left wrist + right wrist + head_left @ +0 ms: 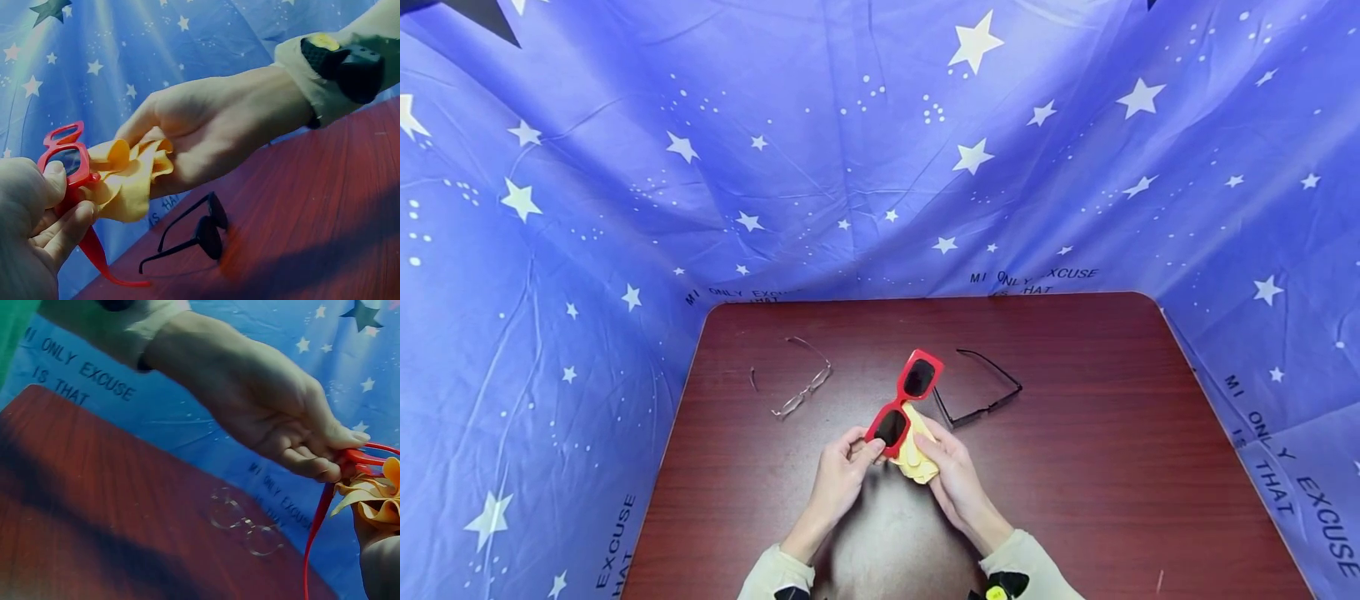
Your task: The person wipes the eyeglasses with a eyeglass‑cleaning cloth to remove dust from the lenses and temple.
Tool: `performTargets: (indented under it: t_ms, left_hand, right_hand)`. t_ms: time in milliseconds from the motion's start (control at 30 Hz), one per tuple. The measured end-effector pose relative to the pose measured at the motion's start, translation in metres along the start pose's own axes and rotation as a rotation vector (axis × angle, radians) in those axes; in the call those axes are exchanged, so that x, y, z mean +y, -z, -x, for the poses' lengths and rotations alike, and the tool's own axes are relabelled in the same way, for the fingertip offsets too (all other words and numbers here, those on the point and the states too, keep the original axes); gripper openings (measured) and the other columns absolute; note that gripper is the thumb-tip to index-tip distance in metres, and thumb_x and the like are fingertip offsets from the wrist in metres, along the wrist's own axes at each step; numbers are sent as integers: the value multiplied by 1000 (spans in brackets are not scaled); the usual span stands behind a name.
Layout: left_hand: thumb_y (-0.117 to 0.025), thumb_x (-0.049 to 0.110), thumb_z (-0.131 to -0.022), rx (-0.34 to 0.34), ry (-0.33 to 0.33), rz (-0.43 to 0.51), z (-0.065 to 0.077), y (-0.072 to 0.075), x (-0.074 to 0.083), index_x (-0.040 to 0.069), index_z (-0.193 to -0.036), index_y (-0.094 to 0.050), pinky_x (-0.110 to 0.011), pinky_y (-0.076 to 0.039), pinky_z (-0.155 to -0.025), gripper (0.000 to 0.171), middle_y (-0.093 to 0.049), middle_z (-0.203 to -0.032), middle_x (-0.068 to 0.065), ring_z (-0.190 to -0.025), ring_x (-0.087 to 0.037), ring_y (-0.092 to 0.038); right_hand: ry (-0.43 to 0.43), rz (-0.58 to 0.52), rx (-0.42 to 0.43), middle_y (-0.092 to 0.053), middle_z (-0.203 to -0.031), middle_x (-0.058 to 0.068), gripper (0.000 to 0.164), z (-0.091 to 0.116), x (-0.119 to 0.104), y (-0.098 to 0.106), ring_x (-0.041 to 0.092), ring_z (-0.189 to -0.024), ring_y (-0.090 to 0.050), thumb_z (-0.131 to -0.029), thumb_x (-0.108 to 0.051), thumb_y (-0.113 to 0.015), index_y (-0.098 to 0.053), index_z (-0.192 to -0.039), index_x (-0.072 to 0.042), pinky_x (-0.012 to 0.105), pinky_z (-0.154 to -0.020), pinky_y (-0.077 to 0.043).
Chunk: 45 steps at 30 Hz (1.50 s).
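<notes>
My left hand [838, 479] pinches red-framed sunglasses [913, 367] by the lower lens and its rim, thumb on the front. The sunglasses are tilted above the table, their dark lenses facing up toward the head view. A crumpled yellow cloth [916, 457] is bunched in my right hand [955, 471], against the edge of the frame beside the lower lens. In the left wrist view, one red temple arm [97, 253] hangs below the fingers. The right fingertips are partly hidden behind the cloth [128, 187].
Black-framed glasses [987, 410] lie on the dark red wooden table [1090, 433], just right of the sunglasses. Clear, thin-framed glasses [805, 393] lie at the left with their arms unfolded. A blue star-printed curtain [850, 167] surrounds the table at the back and sides.
</notes>
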<state>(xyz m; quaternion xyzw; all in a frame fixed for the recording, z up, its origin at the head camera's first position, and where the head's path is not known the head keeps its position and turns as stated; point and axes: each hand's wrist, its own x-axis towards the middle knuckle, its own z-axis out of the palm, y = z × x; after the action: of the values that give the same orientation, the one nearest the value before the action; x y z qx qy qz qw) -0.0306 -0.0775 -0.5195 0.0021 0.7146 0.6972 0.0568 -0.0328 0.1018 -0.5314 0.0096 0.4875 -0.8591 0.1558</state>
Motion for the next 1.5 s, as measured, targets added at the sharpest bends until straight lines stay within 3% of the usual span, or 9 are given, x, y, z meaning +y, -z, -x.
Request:
performTargets:
  t_ms: [200,400,533,667,767,933,1133,1500]
  left_hand:
    - [-68,0,-95,56,-7,-55,-7,4,-11,-10,-101,-69,-16,-51,-62,11,-70,-78,-20,-64,0,-61]
    - [-74,3,-92,140,-140,-197,-20,14,-25,-5,-96,-72,-16,-47,-56,9,-69,-73,-20,-61,1,-56]
    - [-77,4,-90,210,-247,-361,-32,19,-32,-1,-91,-73,-16,-43,-53,7,-65,-68,-7,-59,-2,-52]
    - [-79,10,-88,264,-387,-595,-42,22,-44,4,-90,-72,-26,-51,-58,9,-65,-74,-2,-62,-10,-59]
    - [-79,13,-89,265,-471,-735,-47,22,-56,6,-89,-70,-35,-53,-61,11,-66,-79,-3,-66,-18,-64]
    - [-78,12,-89,240,-558,-868,-49,21,-78,6,-87,-65,-39,-53,-62,14,-64,-81,-4,-68,-24,-64]
    - [-79,12,-88,188,-581,-956,-48,18,-93,7,-88,-64,-38,-54,-63,16,-63,-84,-4,-71,-24,-65]
    - [-82,9,-84,136,-505,-1027,-46,16,-104,5,-91,-64,-39,-56,-72,20,-64,-90,-6,-82,-26,-66]
  right_hand:
    - [-63,76,160,-69,-120,11,53,4,11,10,10,-95,-68,-106,-6,-48,-32,-152,14,23,-78,-57]
    - [-63,163,281,-70,-109,7,50,6,19,37,8,-85,-66,-105,-3,-47,-36,-151,13,21,-70,-54]
    - [-52,190,311,-69,-113,6,49,8,20,51,6,-88,-65,-106,-2,-46,-35,-151,14,20,-72,-54]
    - [-50,195,343,-68,-118,5,50,10,19,61,4,-91,-65,-107,-3,-46,-34,-152,13,19,-75,-54]
    - [-43,202,366,-69,-116,4,49,10,19,66,3,-88,-64,-107,-3,-46,-35,-152,12,18,-72,-54]
    - [-26,220,380,-70,-113,2,48,10,19,72,3,-85,-64,-107,-3,-47,-37,-151,12,18,-70,-54]
    - [-10,232,396,-68,-119,1,48,13,20,76,2,-90,-64,-107,-3,-48,-38,-150,13,18,-75,-54]
    - [-49,232,434,-65,-125,2,49,18,10,80,-1,-96,-62,-108,-6,-46,-35,-154,9,17,-81,-53]
